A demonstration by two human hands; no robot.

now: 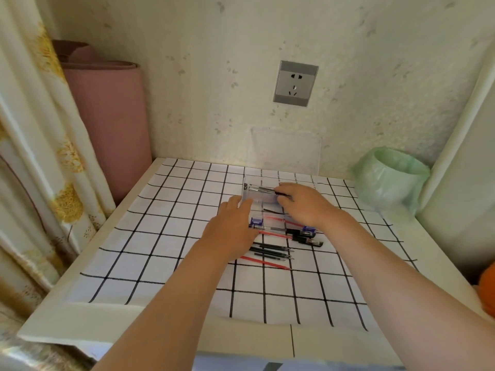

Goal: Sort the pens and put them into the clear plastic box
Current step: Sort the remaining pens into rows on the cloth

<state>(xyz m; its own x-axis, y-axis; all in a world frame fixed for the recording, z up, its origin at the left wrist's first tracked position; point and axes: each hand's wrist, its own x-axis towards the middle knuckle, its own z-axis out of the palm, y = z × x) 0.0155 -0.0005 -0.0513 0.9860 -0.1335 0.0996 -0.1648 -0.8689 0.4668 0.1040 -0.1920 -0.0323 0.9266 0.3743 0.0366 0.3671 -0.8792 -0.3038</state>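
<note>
**Grid-cloth table, box against the far wall: black batch going in**

White table under a black-grid cloth (160, 236), papered wall behind with a grey socket (295, 83). What looked like a clear lid (284, 153) leaned on the wall. A green-bagged bin (388, 178) sat at the far right corner.

- The clear plastic box (263, 200) sat on the cloth just in front of that lid, open at the top.
- Left hand (233, 231): fingers straight and close together, tips touching the box's near-left wall. It read as steadying the box, not gripping it.
- Right hand (305, 204): over the right half of the box, fingers and thumb curled round the right end of a bundle of black pens (258, 187). The bundle lay lengthwise along the far side of the box. Couldn't tell whether its weight was already on the box floor.
- Not boxed: a blue-capped pen (257, 223) just beside the left hand, thin black refills (270, 251) and a red refill (265, 262) nearer the person, more red and black ones under the right wrist. All lay roughly parallel, close together, between box and table edge.

Judgement: step in hand was seating the black group, with the task roughly a third done.

The next move called for letting the bundle go flat against the far wall so space stayed for the other colours. Then gather one colour from the loose row. The thin refills would roll, so pinch them together as a bunch and keep the left hand bracing the light box.
</note>
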